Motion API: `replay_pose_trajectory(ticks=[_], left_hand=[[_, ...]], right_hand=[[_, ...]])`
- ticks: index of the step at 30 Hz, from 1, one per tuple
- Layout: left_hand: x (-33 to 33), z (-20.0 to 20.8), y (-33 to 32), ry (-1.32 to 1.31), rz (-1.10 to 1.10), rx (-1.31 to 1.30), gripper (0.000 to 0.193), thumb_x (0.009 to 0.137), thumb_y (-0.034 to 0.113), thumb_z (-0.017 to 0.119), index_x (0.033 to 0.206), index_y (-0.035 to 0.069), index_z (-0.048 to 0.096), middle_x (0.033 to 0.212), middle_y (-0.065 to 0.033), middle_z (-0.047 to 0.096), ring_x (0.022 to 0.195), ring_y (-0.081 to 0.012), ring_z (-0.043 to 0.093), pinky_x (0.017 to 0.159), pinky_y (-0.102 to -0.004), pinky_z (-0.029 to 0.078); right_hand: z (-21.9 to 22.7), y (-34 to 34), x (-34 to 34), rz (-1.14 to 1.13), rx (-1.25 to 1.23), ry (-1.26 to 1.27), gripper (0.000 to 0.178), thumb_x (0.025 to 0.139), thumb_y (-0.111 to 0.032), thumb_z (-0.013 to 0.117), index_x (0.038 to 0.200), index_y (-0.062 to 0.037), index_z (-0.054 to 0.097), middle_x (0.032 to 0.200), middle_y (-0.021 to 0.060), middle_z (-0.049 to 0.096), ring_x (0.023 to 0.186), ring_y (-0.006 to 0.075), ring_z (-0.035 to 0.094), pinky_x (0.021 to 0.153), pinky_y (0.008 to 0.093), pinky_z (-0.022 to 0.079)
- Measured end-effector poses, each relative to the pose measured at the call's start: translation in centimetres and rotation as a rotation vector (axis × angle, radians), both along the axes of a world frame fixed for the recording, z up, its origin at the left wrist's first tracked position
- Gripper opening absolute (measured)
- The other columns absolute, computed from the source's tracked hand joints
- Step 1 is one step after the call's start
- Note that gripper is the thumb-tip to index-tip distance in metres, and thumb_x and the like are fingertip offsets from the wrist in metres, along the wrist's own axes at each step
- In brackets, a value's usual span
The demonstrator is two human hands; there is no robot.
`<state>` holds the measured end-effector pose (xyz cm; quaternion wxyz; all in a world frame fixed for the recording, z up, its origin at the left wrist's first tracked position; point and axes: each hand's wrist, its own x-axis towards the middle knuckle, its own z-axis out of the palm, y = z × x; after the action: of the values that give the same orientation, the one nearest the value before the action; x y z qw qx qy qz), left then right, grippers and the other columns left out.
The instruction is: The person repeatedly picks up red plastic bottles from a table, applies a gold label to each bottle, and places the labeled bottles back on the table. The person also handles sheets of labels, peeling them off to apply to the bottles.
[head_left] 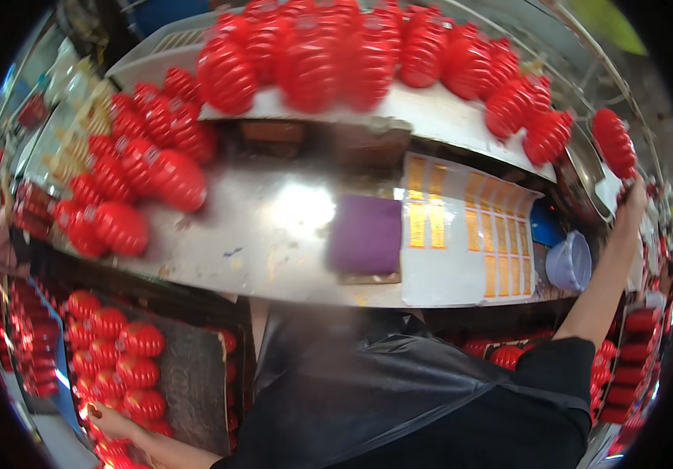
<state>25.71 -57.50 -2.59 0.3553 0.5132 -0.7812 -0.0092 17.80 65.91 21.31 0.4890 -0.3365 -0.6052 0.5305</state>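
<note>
Out at the far right, my right hand (pixel 634 197) is closed round the lower end of a glossy red, ribbed, bulb-shaped piece (pixel 614 143), which stands up above it. My left hand (pixel 111 423) reaches low on the left, its fingers curled beside a group of similar red pieces (pixel 140 372) on a dark board (pixel 196 391). What those fingers hold, if anything, is too small to make out. On the worktable (pixel 274 248) before me lie a purple folded cloth or pad (pixel 366 234) and a white sheet with rows of gold labels (pixel 438 270).
More red ribbed pieces (pixel 174 180) crowd the table's left side, and others (pixel 310 62) line a raised white shelf (pixel 282 102) at the back. A pale lilac bucket (pixel 569 262) and a metal pan (pixel 582 178) stand at the right. Stacked red goods (pixel 639 344) fill the lower right.
</note>
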Motion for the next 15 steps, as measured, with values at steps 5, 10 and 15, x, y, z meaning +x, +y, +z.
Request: replay_pose_trajectory(ticks=[5,10,15], left_hand=[[-13.9,4.5,8.9,0.435,-0.659,0.309,0.029,0.105,0.015,0.061,0.124,-0.006,0.066,0.125,-0.0149,0.072,0.114,-0.0212,0.068,0.103,-0.0325,0.051],[-24.7,7.5,20.8,0.498,-1.037,0.595,0.023,0.107,0.013,0.059,0.125,-0.001,0.064,0.117,-0.0084,0.073,0.104,-0.0124,0.066,0.09,-0.0265,0.05],[-29.9,9.1,31.2,0.395,-1.319,0.673,0.017,0.107,0.008,0.058,0.12,0.0,0.066,0.11,-0.0067,0.073,0.099,-0.01,0.065,0.089,-0.0247,0.049]], right_hand=[[-7.1,10.4,-2.6,-0.33,0.044,-0.222,0.033,0.09,-0.031,0.063,0.089,0.0008,0.072,0.083,0.0107,0.071,0.069,0.022,0.066,0.062,0.0376,0.05],[-12.1,10.3,-4.0,-0.559,0.609,-1.003,0.034,0.094,-0.028,0.06,0.087,0.002,0.074,0.095,0.0252,0.074,0.094,0.0405,0.073,0.083,0.0457,0.057],[-11.3,8.4,-3.3,-0.238,0.45,-1.038,0.037,0.09,-0.034,0.068,0.086,0.0029,0.075,0.092,0.0252,0.076,0.088,0.0367,0.076,0.078,0.0433,0.059]])
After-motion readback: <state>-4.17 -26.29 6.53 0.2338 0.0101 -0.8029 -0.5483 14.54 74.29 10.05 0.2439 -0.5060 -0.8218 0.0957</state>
